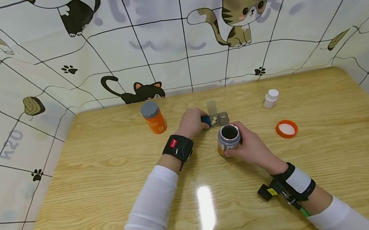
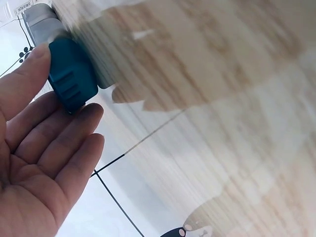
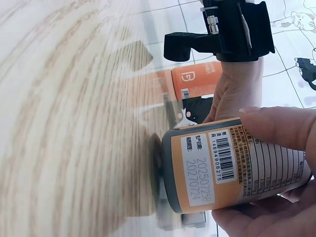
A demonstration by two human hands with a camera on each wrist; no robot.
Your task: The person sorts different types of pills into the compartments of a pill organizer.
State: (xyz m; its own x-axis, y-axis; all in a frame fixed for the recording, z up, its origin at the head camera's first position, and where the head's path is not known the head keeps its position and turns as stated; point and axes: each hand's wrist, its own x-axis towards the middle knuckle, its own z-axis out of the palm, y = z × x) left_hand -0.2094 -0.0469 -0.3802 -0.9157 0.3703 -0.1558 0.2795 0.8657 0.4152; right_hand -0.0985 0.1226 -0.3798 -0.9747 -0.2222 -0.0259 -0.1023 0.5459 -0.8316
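My left hand (image 1: 190,122) pinches the blue end (image 2: 74,74) of a small pill organizer (image 1: 223,118) between thumb and fingers. One see-through lid (image 1: 211,106) of the organizer stands up, and several pale tablets (image 1: 214,119) lie in the compartment below it. Just in front of the organizer, my right hand (image 1: 252,145) grips an uncapped grey bottle (image 1: 226,142) with an orange and white label (image 3: 200,170). The bottle is upright, its base close to the tabletop, its mouth dark inside with a ragged foil rim.
An orange jar with a grey lid (image 1: 153,117) stands at the back left. To the right are a small white bottle (image 1: 270,98) and an orange cap (image 1: 287,129) with its white inside facing up. Behind the wooden table (image 1: 109,178) hangs a cat-print sheet (image 1: 161,41).
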